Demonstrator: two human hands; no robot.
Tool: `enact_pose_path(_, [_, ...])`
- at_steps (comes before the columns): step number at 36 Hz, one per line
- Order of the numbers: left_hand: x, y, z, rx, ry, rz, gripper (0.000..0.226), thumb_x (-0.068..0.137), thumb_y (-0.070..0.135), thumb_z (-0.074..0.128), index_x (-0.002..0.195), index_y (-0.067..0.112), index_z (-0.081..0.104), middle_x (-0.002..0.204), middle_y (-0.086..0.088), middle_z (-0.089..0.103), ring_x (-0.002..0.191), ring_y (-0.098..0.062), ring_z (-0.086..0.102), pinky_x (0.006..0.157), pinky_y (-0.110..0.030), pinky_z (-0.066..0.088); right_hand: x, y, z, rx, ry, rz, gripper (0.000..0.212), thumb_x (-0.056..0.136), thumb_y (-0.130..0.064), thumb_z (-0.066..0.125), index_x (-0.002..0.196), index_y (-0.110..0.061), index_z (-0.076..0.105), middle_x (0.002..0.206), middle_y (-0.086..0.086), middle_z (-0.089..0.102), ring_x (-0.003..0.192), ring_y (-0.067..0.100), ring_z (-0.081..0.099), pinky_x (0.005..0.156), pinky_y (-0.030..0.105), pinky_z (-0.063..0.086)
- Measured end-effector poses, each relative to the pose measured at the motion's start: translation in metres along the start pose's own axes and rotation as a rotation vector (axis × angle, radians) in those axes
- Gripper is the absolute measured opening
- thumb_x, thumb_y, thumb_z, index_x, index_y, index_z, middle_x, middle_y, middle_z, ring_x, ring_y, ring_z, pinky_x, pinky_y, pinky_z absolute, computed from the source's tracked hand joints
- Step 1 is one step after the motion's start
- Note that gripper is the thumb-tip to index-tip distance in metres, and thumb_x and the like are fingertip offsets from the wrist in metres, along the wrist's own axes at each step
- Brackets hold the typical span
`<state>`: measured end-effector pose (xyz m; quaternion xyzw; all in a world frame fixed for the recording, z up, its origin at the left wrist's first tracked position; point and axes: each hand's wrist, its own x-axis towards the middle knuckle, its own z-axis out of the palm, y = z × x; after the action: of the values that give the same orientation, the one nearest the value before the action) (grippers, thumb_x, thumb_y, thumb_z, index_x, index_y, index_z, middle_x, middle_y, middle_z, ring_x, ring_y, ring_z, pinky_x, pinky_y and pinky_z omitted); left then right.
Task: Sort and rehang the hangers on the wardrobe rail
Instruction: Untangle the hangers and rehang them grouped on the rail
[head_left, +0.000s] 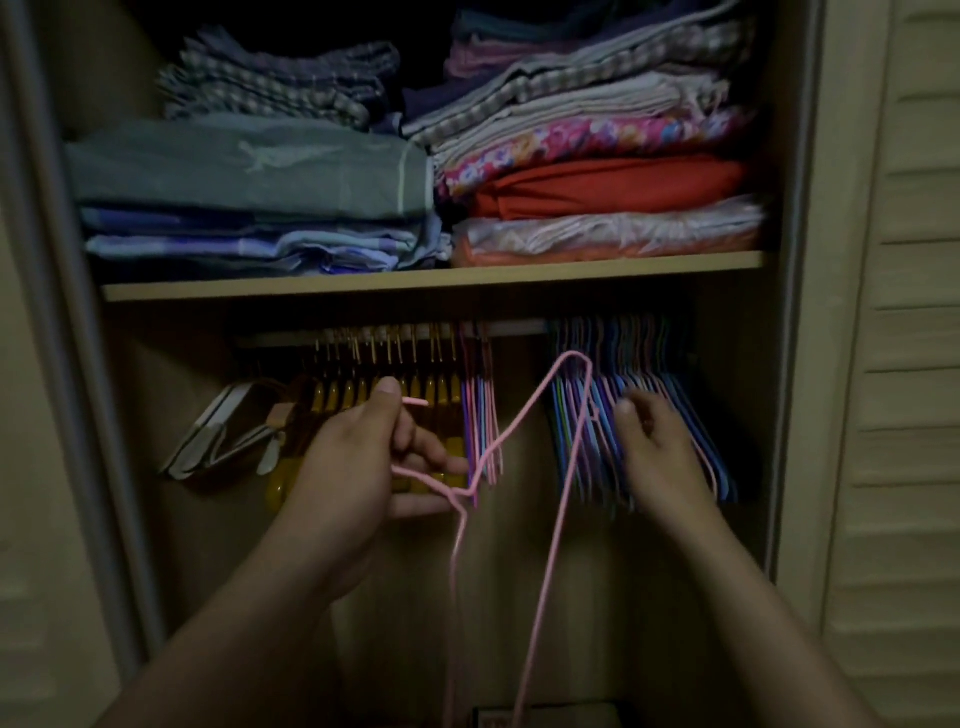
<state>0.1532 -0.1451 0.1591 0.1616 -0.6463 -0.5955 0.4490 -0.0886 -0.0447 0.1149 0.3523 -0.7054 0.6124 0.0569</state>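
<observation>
Your left hand (358, 467) is grasping a pink wire hanger (524, 415) by its hook end — fingers curled round the wire, the hook tip poking out just past the thumb. The hanger sits between your two hands, in front of the wardrobe rail (511, 328) and below it. Its long axis runs steeply from the bottom of the frame up to a bend near the rail, so it's tipped well off hanging attitude.

Your right hand (657, 441) is in the multicoloured wire hangers (644, 410) on the rail's right side; it's motion-blurred, so I can't tell whether it grips one or only touches them. The left hand is nearer the bare stretch of rail.

Rail, left to right: yellow wooden hangers (395, 395), a small group of pink and purple wire ones (483, 415), a gap, then the big wire bunch. My read: the hook needs turning upward before it goes into that gap.

The shelf (431, 283) above holds stacks of folded fabric (597, 187).
</observation>
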Motion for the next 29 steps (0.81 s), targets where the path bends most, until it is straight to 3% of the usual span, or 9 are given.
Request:
enact_pose_path(4, [0.005, 0.001, 0.02, 0.07, 0.06, 0.024, 0.047, 0.102, 0.048, 0.036, 0.076, 0.012, 0.053, 0.074, -0.007, 0.071, 0.082, -0.03, 0.073, 0.069, -0.048, 0.062, -0.05, -0.001, 0.007, 0.077, -0.275, -0.017, 0.049, 0.084, -0.066, 0.04, 0.128, -0.047, 0.051, 0.122, -0.029, 0.051, 0.109, -0.008, 0.05, 0.079, 0.014, 0.04])
enact_pose_path(7, [0.014, -0.005, 0.042, 0.122, 0.054, -0.012, 0.048, 0.103, 0.047, 0.035, 0.084, 0.015, 0.064, 0.081, 0.0, 0.075, 0.086, -0.021, 0.072, 0.077, -0.046, 0.06, -0.072, 0.003, 0.016, 0.099, -0.491, 0.033, 0.027, 0.09, -0.06, 0.046, 0.116, -0.058, 0.049, 0.112, -0.042, 0.048, 0.103, -0.022, 0.049, 0.077, 0.007, 0.039])
enact_pose_path(9, [0.022, -0.011, 0.058, 0.128, 0.027, -0.039, 0.043, 0.104, 0.045, 0.035, 0.091, 0.02, 0.067, 0.086, 0.003, 0.075, 0.09, -0.015, 0.071, 0.085, -0.046, 0.055, -0.08, 0.008, 0.018, 0.115, -0.582, 0.076, 0.028, 0.094, -0.053, 0.053, 0.12, -0.059, 0.045, 0.118, -0.038, 0.047, 0.109, -0.017, 0.049, 0.086, 0.01, 0.042])
enact_pose_path(11, [0.032, -0.016, 0.072, 0.141, 0.016, -0.06, 0.04, 0.104, 0.044, 0.035, 0.097, 0.023, 0.068, 0.088, 0.006, 0.075, 0.09, -0.01, 0.071, 0.086, -0.043, 0.054, -0.084, 0.015, 0.017, 0.098, -0.6, 0.103, 0.049, 0.091, -0.052, 0.061, 0.135, -0.052, 0.041, 0.13, -0.03, 0.043, 0.12, -0.007, 0.045, 0.1, 0.018, 0.041])
enact_pose_path(13, [0.044, -0.019, 0.084, 0.129, 0.006, -0.099, 0.038, 0.105, 0.043, 0.035, 0.102, 0.023, 0.067, 0.094, 0.005, 0.075, 0.094, -0.011, 0.069, 0.086, -0.042, 0.053, -0.089, 0.022, 0.014, 0.051, -0.601, 0.119, 0.06, 0.089, -0.049, 0.066, 0.141, -0.049, 0.037, 0.134, -0.027, 0.04, 0.12, -0.007, 0.045, 0.09, 0.009, 0.043])
enact_pose_path(15, [0.056, -0.02, 0.094, 0.073, -0.002, -0.149, 0.038, 0.105, 0.042, 0.036, 0.106, 0.02, 0.066, 0.102, 0.002, 0.073, 0.099, -0.015, 0.067, 0.085, -0.043, 0.052, -0.096, 0.03, 0.014, -0.006, -0.583, 0.112, 0.062, 0.09, -0.037, 0.069, 0.14, -0.048, 0.035, 0.134, -0.025, 0.039, 0.12, -0.008, 0.044, 0.079, -0.001, 0.037])
enact_pose_path(19, [0.078, -0.019, 0.105, -0.004, -0.016, -0.221, 0.04, 0.106, 0.04, 0.035, 0.11, 0.013, 0.064, 0.106, -0.005, 0.072, 0.102, -0.021, 0.066, 0.089, -0.051, 0.05, -0.111, 0.052, 0.018, -0.129, -0.544, 0.067, 0.052, 0.09, -0.023, 0.071, 0.129, -0.04, 0.041, 0.126, -0.026, 0.038, 0.116, -0.014, 0.039, 0.081, -0.012, 0.02])
enact_pose_path(24, [0.104, -0.024, 0.11, 0.003, -0.078, -0.24, 0.039, 0.105, 0.042, 0.037, 0.115, 0.012, 0.061, 0.111, -0.008, 0.069, 0.105, -0.024, 0.065, 0.094, -0.055, 0.05, -0.11, 0.063, 0.025, -0.102, -0.244, 0.08, 0.006, 0.095, -0.023, 0.064, 0.098, -0.025, 0.068, 0.1, -0.008, 0.06, 0.095, 0.006, 0.061, 0.083, 0.01, 0.043])
enact_pose_path(29, [0.123, -0.034, 0.082, 0.385, 0.011, 0.009, 0.024, 0.1, 0.039, 0.05, 0.109, 0.022, 0.065, 0.1, 0.005, 0.068, 0.096, -0.013, 0.065, 0.077, -0.029, 0.051, -0.081, 0.039, 0.023, 0.0, -0.25, 0.251, 0.027, 0.102, -0.043, 0.044, 0.09, -0.031, 0.065, 0.091, -0.006, 0.065, 0.086, 0.01, 0.063, 0.087, 0.039, 0.055])
